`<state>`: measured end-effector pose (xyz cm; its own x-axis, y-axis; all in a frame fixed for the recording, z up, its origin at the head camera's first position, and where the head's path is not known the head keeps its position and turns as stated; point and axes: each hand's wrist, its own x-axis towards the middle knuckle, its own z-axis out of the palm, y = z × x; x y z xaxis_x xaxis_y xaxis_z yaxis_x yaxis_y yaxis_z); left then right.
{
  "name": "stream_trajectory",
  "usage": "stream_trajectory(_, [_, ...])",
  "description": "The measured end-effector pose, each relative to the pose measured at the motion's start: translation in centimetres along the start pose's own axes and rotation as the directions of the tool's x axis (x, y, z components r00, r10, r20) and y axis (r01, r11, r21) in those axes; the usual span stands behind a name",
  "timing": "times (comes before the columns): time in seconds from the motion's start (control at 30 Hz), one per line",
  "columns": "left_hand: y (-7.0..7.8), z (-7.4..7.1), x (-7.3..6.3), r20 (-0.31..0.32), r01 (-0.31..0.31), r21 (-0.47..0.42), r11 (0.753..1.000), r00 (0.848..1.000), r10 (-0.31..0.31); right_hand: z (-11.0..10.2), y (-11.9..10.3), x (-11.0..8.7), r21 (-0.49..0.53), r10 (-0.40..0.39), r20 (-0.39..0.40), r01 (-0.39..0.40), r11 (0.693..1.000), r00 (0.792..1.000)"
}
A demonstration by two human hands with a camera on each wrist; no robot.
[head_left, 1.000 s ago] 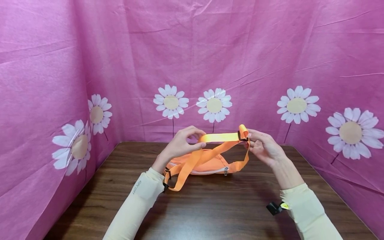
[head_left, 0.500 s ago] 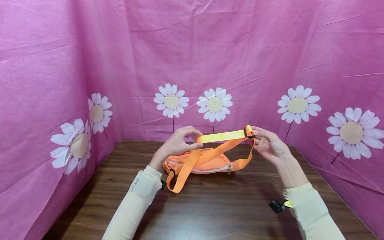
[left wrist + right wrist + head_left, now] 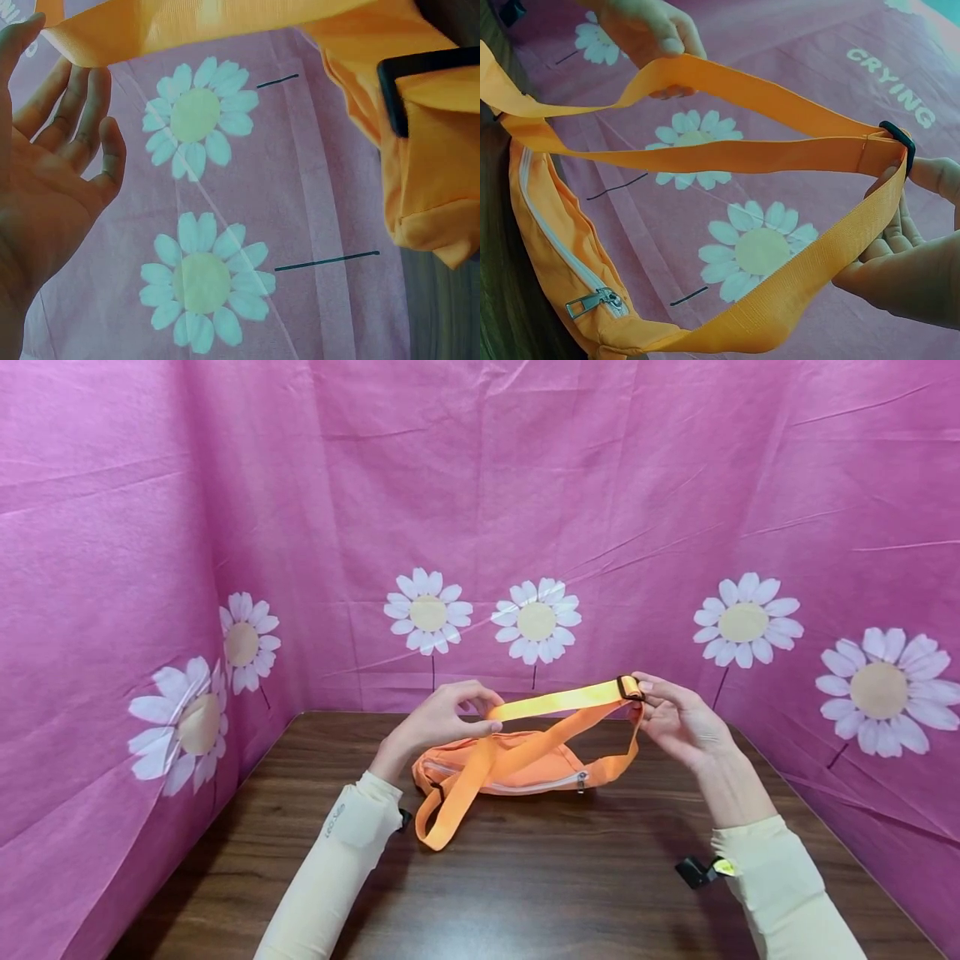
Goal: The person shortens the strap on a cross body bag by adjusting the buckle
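Presumably adjusting, the left hand (image 3: 442, 723) pinched the bag strap (image 3: 558, 701), the right hand (image 3: 686, 725) seemingly its slider (image 3: 907, 140), next needing a steady pull.

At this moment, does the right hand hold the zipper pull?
No, the right hand holds the orange strap at its black buckle, away from the zipper pull.

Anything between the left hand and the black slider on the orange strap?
No separate object shows there. Only the orange strap itself spans from the left hand to the black slider. The right hand holds the slider end, so its fingers might crowd that spot.
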<state>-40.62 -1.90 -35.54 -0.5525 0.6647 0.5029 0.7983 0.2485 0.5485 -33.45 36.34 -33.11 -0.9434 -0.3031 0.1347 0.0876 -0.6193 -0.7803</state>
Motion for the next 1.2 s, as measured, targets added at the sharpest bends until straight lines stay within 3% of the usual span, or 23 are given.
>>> stream_trajectory(0.23, [-0.4, 1.1, 0.0, 0.115, 0.047, -0.016, 0.999, 0.992, -0.045, -0.5, -0.3, -0.4, 0.064, -0.015, 0.067, 0.011, 0.998, 0.998])
stream_trajectory(0.3, [-0.7, 1.1, -0.6, 0.165, 0.062, 0.004, 0.998, 0.984, -0.062, -0.6, -0.3, -0.3, 0.073, -0.01, 0.078, 0.004, 0.997, 0.997])
stream_trajectory(0.4, [-1.4, 0.7, -2.0, 0.26, 0.093, 0.062, 0.994, 0.96, -0.106, -0.6, -0.2, 0.0, 0.075, -0.002, 0.077, -0.004, 0.997, 0.997])
stream_trajectory(0.5, [-2.3, 0.4, -3.8, 0.377, 0.143, 0.096, 0.985, 0.911, -0.169, -0.6, -0.3, 0.2, 0.087, -0.004, 0.06, -0.002, 0.996, 0.998])
stream_trajectory(0.57, [-2.9, 0.2, -5.0, 0.46, 0.203, 0.09, 0.975, 0.86, -0.222, -0.6, -0.4, 0.2, 0.1, -0.011, 0.053, 0.006, 0.995, 0.999])
stream_trajectory(0.67, [-3.5, 0.1, -6.4, 0.552, 0.244, 0.122, 0.962, 0.789, -0.27, -0.8, -0.6, 0.2, 0.121, -0.023, 0.065, 0.015, 0.993, 0.998])
stream_trajectory(0.73, [-3.9, 0.0, -7.0, 0.579, 0.218, 0.169, 0.961, 0.767, -0.276, -1.2, -0.9, 0.1, 0.143, -0.028, 0.079, 0.017, 0.99, 0.996])
stream_trajectory(0.83, [-4.2, -0.2, -7.4, 0.582, 0.142, 0.228, 0.963, 0.773, -0.251, -1.8, -1.1, -0.1, 0.174, -0.042, 0.101, 0.024, 0.984, 0.994])
stream_trajectory(0.9, [-4.4, -0.7, -7.7, 0.561, 0.116, 0.254, 0.96, 0.791, -0.244, -2.2, -1.2, -0.3, 0.183, -0.057, 0.112, 0.035, 0.982, 0.992])
stream_trajectory(1.03, [-5.0, -2.1, -8.1, 0.516, 0.151, 0.218, 0.964, 0.821, -0.245, -2.9, -1.7, -0.7, 0.181, -0.089, 0.119, 0.066, 0.981, 0.989])
stream_trajectory(1.2, [-6.8, -3.7, -9.0, 0.475, 0.227, 0.084, 0.97, 0.847, -0.239, -3.5, -2.5, -1.2, 0.241, -0.15, 0.067, 0.13, 0.962, 0.986])
